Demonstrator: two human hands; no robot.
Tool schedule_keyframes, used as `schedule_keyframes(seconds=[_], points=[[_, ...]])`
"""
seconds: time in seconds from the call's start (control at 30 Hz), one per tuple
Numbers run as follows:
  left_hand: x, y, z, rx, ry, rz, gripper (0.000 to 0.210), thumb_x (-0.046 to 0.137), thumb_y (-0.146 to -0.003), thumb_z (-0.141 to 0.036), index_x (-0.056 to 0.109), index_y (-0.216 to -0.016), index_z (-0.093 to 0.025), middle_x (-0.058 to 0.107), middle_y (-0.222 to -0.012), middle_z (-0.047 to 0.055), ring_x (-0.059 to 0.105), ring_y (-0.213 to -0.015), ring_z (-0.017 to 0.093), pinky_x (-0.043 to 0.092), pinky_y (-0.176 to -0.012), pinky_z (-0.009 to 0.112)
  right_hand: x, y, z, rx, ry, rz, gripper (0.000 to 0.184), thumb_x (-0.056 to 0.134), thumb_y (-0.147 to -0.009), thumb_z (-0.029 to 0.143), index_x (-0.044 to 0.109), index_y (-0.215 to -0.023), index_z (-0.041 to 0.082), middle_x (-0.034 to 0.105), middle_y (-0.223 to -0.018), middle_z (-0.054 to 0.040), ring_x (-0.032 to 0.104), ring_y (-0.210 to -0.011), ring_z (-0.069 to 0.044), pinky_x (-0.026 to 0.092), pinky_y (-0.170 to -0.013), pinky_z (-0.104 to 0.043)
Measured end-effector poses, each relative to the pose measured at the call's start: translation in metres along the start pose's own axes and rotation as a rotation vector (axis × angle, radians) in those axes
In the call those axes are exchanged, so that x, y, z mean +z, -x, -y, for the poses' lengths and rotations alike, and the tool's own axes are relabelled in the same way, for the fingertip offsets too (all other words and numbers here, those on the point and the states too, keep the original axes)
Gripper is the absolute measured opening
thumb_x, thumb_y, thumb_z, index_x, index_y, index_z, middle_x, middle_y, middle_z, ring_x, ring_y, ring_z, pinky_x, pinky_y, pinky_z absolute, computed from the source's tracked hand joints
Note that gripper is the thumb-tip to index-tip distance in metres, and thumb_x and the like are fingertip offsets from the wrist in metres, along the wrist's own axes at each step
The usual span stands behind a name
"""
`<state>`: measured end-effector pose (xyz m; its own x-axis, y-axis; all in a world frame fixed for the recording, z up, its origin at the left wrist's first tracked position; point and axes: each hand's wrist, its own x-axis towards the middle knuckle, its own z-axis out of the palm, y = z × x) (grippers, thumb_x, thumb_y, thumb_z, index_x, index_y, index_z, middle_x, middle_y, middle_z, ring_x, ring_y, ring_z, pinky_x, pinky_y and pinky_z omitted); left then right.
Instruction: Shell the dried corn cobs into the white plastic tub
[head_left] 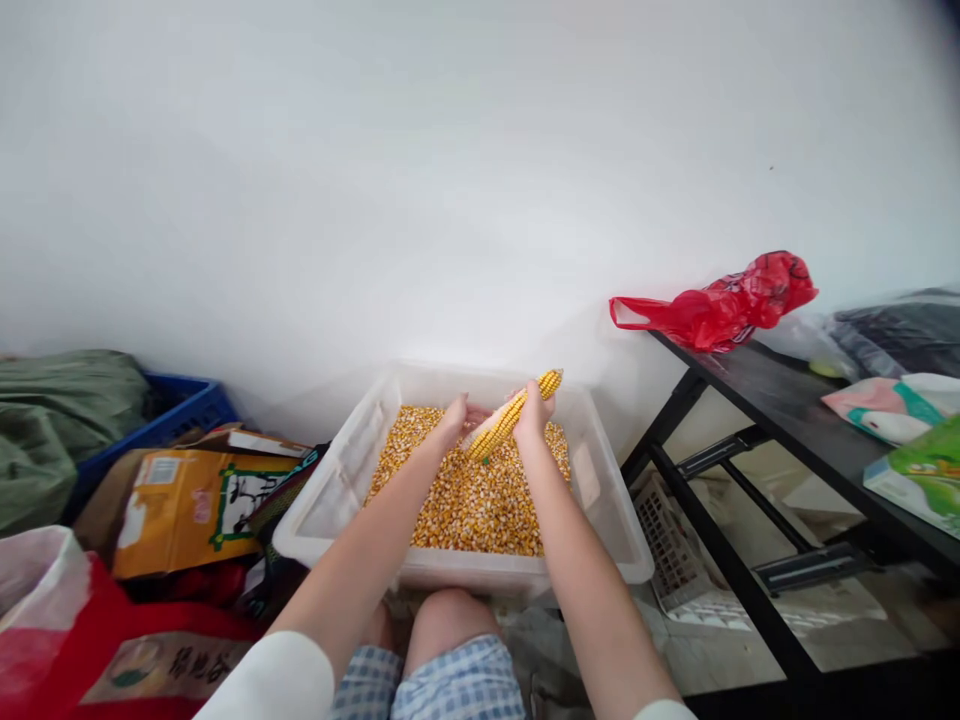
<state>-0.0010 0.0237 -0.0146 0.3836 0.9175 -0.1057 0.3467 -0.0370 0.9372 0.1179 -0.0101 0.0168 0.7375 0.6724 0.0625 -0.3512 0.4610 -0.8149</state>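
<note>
A yellow ear of corn [495,432] is held slantwise above a translucent white plastic tub [615,520], its lower end just over the loose corn kernels [472,505]. My right hand [534,412] is closed around the upper part of the ear, and the tip sticks out past my fingers. Close to the ear's lower left side is my left hand [459,415], palm turned toward it. Its fingers are partly hidden by the ear, so I cannot make out whether they grip it. A pale strip shows along the ear between my hands. A small green bit [485,461] lies on the kernels.
A black-framed table [795,430] stands at the right, with a red plastic bag [724,308] on its corner and a white basket [667,540] beneath. To the left are an orange cardboard box [184,510], a blue crate [191,400] and a red bag [97,640]. A white wall rises behind.
</note>
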Motion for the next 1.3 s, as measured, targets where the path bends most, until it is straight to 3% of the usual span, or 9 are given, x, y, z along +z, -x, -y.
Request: schedule_keyframes(seconds=[0.17, 0.3, 0.4, 0.5, 0.63, 1.0, 1.3], points=[[-0.006, 0.007, -0.013, 0.211, -0.379, -0.277, 0.072, 0.012, -0.078, -0.062, 0.066, -0.085, -0.014, 0.065, -0.082, 0.01, 0.058, -0.082, 0.022, 0.04, -0.075, 0.03, -0.008, -0.014, 0.008, -0.005, -0.054, -0.144, 0.02, 0.048, -0.065, 0.028, 0.035, -0.078, 0.022, 0.045, -0.05, 0.0083, 0.05, -0.043, -0.01, 0.048, -0.047, -0.026], [0.015, 0.02, -0.021, 0.295, -0.529, -0.169, 0.071, 0.012, -0.079, -0.062, 0.066, -0.083, -0.015, 0.065, -0.081, 0.009, 0.058, -0.082, 0.022, 0.039, -0.071, 0.027, -0.012, -0.018, 0.008, 0.005, -0.063, -0.233, 0.02, 0.047, -0.066, 0.03, 0.035, -0.079, 0.022, 0.047, -0.053, 0.0067, 0.05, -0.044, -0.011, 0.047, -0.045, -0.025], [0.033, 0.026, -0.024, 0.244, -0.605, -0.187, 0.072, 0.01, -0.08, -0.059, 0.066, -0.077, -0.013, 0.065, -0.077, 0.012, 0.059, -0.081, 0.024, 0.039, -0.068, 0.027, -0.013, -0.018, 0.008, 0.001, -0.067, -0.241, 0.02, 0.047, -0.066, 0.03, 0.035, -0.08, 0.021, 0.046, -0.053, 0.0067, 0.05, -0.043, -0.011, 0.046, -0.044, -0.025], [0.042, 0.025, -0.025, 0.111, -0.58, -0.272, 0.068, 0.009, -0.084, -0.05, 0.065, -0.075, -0.012, 0.065, -0.079, 0.015, 0.059, -0.082, 0.023, 0.039, -0.069, 0.026, -0.01, -0.016, 0.01, -0.065, -0.084, -0.18, 0.02, 0.047, -0.066, 0.03, 0.035, -0.08, 0.021, 0.045, -0.052, 0.0076, 0.048, -0.041, -0.01, 0.046, -0.043, -0.025], [0.043, 0.022, -0.025, 0.048, -0.477, -0.312, 0.056, 0.017, -0.084, -0.042, 0.064, -0.074, -0.013, 0.065, -0.081, 0.014, 0.059, -0.083, 0.021, 0.038, -0.069, 0.025, -0.005, -0.012, 0.015, -0.126, -0.074, -0.108, 0.022, 0.049, -0.065, 0.028, 0.034, -0.08, 0.022, 0.044, -0.05, 0.0087, 0.047, -0.039, -0.01, 0.045, -0.041, -0.025], [0.045, 0.02, -0.022, 0.012, -0.204, -0.389, 0.045, 0.024, -0.081, -0.04, 0.059, -0.067, -0.014, 0.063, -0.074, 0.011, 0.056, -0.077, 0.02, 0.037, -0.064, 0.026, 0.002, -0.002, 0.029, -0.192, -0.019, -0.035, 0.025, 0.049, -0.063, 0.022, 0.037, -0.085, 0.02, 0.045, -0.051, 0.0089, 0.047, -0.04, -0.01, 0.042, -0.04, -0.022], [0.042, 0.014, -0.018, 0.033, -0.117, -0.434, 0.043, 0.025, -0.08, -0.04, 0.058, -0.068, -0.015, 0.061, -0.074, 0.009, 0.054, -0.077, 0.019, 0.038, -0.067, 0.028, 0.005, 0.001, 0.03, -0.214, -0.01, -0.018, 0.027, 0.052, -0.063, 0.023, 0.037, -0.084, 0.02, 0.046, -0.052, 0.0083, 0.048, -0.042, -0.01, 0.043, -0.041, -0.022]])
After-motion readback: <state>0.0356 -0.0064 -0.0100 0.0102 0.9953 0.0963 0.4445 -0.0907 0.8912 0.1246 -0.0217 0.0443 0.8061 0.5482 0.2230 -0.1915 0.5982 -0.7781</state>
